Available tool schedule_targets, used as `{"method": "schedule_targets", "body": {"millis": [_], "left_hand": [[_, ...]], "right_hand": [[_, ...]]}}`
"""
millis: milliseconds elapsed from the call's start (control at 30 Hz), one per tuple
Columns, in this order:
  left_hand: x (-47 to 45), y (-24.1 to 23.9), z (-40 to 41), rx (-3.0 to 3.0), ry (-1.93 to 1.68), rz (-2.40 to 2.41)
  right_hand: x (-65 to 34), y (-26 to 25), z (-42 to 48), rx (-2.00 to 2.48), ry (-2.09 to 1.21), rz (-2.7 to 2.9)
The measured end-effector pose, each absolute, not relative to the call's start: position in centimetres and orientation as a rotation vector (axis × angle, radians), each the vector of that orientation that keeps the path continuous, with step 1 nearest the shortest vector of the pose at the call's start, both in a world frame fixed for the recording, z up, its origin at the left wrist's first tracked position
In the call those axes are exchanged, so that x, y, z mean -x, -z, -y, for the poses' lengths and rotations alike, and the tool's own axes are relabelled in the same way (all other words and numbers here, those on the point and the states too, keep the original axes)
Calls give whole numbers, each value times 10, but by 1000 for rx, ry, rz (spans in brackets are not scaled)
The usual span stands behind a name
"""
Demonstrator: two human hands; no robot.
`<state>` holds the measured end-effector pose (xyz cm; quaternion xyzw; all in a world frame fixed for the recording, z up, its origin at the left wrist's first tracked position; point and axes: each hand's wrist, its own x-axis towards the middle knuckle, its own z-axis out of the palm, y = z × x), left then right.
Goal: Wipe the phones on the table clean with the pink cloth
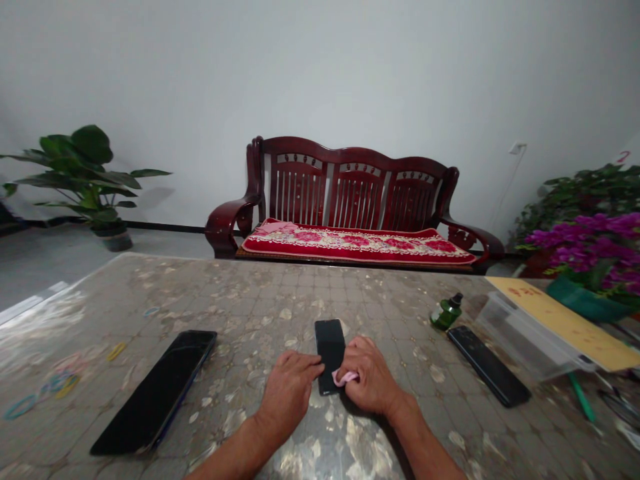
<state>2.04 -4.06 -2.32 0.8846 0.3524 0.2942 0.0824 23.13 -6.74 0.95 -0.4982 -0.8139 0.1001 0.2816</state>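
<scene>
A black smartphone [330, 347] lies screen up on the table in front of me. My left hand [293, 383] rests at its left edge, fingers together and fingertips on the phone, holding it in place. In my right hand [369, 373] a small pink cloth [345, 379] is pinched and pressed to the lower right part of the screen. The right fingers are curled, so part of the cloth is hidden.
A black tablet [157, 390] lies to the left, near loose hair ties [63, 383]. On the right are a green bottle [447, 311], another dark phone [487, 365] and a clear plastic box [525, 340] under a yellow board [570, 320]. Purple flowers [595, 247] stand behind.
</scene>
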Motion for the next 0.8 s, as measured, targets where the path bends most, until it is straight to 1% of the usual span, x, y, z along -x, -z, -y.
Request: {"method": "schedule_targets", "body": {"millis": [233, 500, 700, 800], "left_hand": [[-20, 22, 41, -2657, -888, -1054], [-19, 23, 40, -2668, -880, -1061], [-19, 23, 41, -2662, -865, -1047], [-19, 23, 41, -2654, -848, -1058]], "right_hand": [[-232, -3, 54, 1558, -92, 2014], [-227, -5, 64, 1429, -111, 2123], [-232, -2, 57, 1585, -6, 1972], [-229, -1, 58, 1553, 12, 2012]]}}
